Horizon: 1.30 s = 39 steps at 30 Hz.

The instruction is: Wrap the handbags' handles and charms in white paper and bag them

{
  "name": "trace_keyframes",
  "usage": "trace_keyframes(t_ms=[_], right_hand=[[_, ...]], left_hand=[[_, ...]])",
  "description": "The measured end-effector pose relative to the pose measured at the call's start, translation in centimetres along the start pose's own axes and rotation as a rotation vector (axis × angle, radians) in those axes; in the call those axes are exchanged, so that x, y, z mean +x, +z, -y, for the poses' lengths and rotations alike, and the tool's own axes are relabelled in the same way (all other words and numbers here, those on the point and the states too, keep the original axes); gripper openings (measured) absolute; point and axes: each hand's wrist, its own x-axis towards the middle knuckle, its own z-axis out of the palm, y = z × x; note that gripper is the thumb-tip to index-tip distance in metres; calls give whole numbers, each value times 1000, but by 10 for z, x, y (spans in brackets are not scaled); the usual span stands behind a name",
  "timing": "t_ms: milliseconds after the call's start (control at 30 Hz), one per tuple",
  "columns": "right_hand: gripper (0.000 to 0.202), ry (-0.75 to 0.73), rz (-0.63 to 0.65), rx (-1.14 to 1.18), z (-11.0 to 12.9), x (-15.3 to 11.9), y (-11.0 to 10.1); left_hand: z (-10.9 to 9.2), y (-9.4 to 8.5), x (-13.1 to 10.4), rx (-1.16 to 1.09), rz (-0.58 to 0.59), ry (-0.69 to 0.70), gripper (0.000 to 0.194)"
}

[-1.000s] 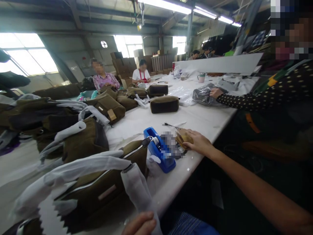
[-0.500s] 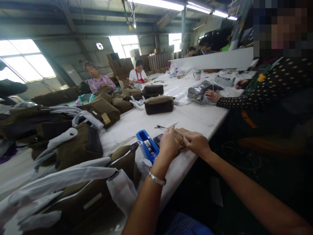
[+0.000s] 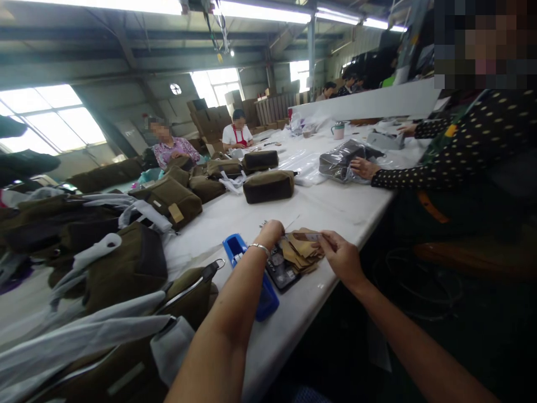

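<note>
My left hand (image 3: 272, 230) is over the small dark cords at the far end of a blue tape dispenser (image 3: 268, 299); its fingertips are mostly hidden. My right hand (image 3: 338, 252) pinches a small flat tag (image 3: 309, 237) between thumb and fingers, above a pile of brown paper tags (image 3: 300, 254). That pile lies partly on a dark flat case (image 3: 283, 275), just right of the dispenser. A silvery bracelet (image 3: 260, 247) circles my left wrist.
Olive bags with white-wrapped handles (image 3: 126, 263) fill the left of the white table (image 3: 213, 235). Two small pouches (image 3: 268, 186) stand farther back. At the right, a person's hand (image 3: 364, 168) touches a plastic-wrapped bag (image 3: 342, 159). Two people sit across the table.
My left hand has moved left and away from my right hand, uncovering the tag pile and dark case. The view has shifted slightly, and the other person's far hand has moved back.
</note>
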Motion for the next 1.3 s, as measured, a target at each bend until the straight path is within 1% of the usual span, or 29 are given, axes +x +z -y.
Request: trace_keyframes(t_ms=[133,233,333,400,467,567,633,700,767,833,867,900,933,967,1000,1100,1167,1200,1233,1300], right_hand=[[28,5,-190,40,8,-17,-24],[22,-34,-269,66,17,-29,-40],[19,-65,-347,83,28,-35,-48],[18,-82,-366,64,36,-35,-53],[18,-101,-352,40,44,-34,-59],[18,-120,-334,-6,57,-36,-66],[18,-118,-329,-16,67,-38,-68],[19,-107,-337,17,77,-40,-68],[20,-100,-358,71,89,-40,-66],[20,-100,-399,131,100,-41,-66],[20,-98,-420,162,104,-43,-66],[20,-92,-438,198,108,-44,-67],[20,-84,-447,239,112,-47,-68],[20,-72,-442,276,114,-51,-70],[20,-58,-423,301,115,-55,-71],[22,-17,-332,282,114,-71,-76],[23,8,-235,226,113,-82,-76],[24,13,-175,206,113,-87,-75],[24,12,-114,192,114,-91,-73],[23,-9,-13,181,120,-100,-66]], left_hand=[[3,1,11,24,33,-23,32],[2,3,12,19,22,-38,33],[-1,4,6,-9,-4,-53,34],[-2,2,1,-46,-17,-55,35],[-2,-4,-5,-101,-32,-43,34],[-8,-20,-19,-228,-81,-4,34],[-19,-32,-35,-350,-107,36,36],[-36,-40,-60,-492,-94,104,41],[-54,-40,-94,-628,-32,206,54],[-68,-30,-135,-837,70,324,67],[-72,-23,-156,-1037,129,374,70],[-73,-14,-178,-1228,164,394,71],[-72,-5,-199,-1385,177,382,69],[-68,4,-219,-1490,174,346,65],[-61,13,-239,-1524,163,294,59],[-32,36,-291,-1443,122,154,47],[-12,46,-320,-1382,67,89,48],[-4,49,-333,-1352,23,60,50],[2,51,-345,-1318,-47,29,50],[9,54,-364,-1227,-259,-43,49]])
